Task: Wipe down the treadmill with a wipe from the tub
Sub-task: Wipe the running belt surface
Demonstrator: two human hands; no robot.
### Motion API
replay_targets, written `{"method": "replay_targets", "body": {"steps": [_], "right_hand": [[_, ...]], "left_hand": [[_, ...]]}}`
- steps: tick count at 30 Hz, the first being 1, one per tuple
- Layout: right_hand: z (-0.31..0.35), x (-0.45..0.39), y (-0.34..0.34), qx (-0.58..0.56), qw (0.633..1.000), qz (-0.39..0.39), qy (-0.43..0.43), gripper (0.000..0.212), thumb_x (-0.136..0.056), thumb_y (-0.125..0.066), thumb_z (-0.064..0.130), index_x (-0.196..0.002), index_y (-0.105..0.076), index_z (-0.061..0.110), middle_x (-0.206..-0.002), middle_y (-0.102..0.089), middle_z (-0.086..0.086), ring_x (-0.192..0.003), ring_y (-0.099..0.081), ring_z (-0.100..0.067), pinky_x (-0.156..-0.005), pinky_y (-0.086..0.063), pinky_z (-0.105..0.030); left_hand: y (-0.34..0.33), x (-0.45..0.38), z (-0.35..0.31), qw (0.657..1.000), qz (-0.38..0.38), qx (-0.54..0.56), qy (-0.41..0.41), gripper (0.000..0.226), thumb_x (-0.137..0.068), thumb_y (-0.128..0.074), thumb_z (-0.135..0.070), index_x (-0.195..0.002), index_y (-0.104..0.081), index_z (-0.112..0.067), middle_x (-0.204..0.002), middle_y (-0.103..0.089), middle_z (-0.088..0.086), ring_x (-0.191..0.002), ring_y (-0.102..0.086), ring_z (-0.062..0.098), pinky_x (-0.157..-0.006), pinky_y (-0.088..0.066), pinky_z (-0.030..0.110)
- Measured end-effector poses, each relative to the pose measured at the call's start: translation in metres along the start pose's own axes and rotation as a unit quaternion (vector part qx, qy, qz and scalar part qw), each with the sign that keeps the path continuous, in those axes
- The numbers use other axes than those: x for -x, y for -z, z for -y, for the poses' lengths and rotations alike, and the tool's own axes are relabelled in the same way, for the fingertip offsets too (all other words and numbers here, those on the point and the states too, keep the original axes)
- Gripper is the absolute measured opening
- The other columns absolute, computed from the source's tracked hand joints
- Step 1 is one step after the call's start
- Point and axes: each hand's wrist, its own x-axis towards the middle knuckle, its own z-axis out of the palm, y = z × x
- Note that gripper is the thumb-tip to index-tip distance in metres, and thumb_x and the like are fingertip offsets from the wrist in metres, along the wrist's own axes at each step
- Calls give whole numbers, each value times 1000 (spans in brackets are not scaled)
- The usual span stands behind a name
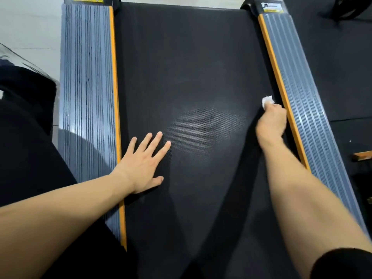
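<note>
Both bare forearms reach in from the bottom edge over the black belt (191,77) of the treadmill. Left hand (145,164) lies flat on the belt, palm down, fingers straight and spread, close to the left orange strip (115,97). Right hand (271,121) is curled into a fist around a white wipe (267,100), which sticks out ahead of the knuckles and rests on the belt at its right edge, just beside the right orange strip (279,81). Outside each orange strip runs a grey ribbed side rail, the left rail (86,87) and the right rail (306,93). A paler, sheeny patch (207,127) shows on the belt between the two hands. Dark floor (342,67) lies right of the treadmill, pale floor (30,27) to the left. No tub is in view.
</note>
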Motion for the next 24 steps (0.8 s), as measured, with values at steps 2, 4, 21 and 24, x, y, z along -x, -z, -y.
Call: {"method": "replay_targets", "body": {"steps": [2, 4, 21, 24], "right_hand": [[38, 11, -6, -34, 999, -28, -13, 37, -90, -39, -6, -116, -64, 1, -104, -65, -28, -93, -59, -45, -82, -49, -50], [89, 34, -11, -126, 986, -47, 95, 33, -84, -43, 2, -99, -73, 6, -89, -68, -23, -77, -61, -40, -68, -52, -45], [110, 30, 2, -196, 981, 0, -4, 28, -89, -45, 12, -88, -71, 3, -85, -67, -22, -82, -64, -41, -67, -38, -39], [210, 94, 5, -254, 925, 119, 256, 34, -91, -44, 23, -96, -76, 12, -86, -71, -11, -81, -64, -30, -72, -46, -33]], "left_hand": [[-1, -1, -1, 1000, -2, 6, 2, 100, -96, -37, -69, -155, 31, -26, -162, 36, 11, -154, 21, 34, -125, -1, 58], [-1, -1, 0, 1000, -6, 3, 4, 100, -96, -36, -69, -154, 31, -26, -162, 36, 10, -154, 21, 33, -125, -1, 58], [5, 5, -5, 997, -38, 43, 41, 103, -93, -52, -68, -162, 8, -20, -169, 11, 12, -156, -1, 36, -126, -13, 51], [2, 12, -10, 994, -46, 58, 77, 102, -92, -57, -65, -161, -6, -9, -168, -4, 18, -154, -11, 38, -125, -19, 47]]}}
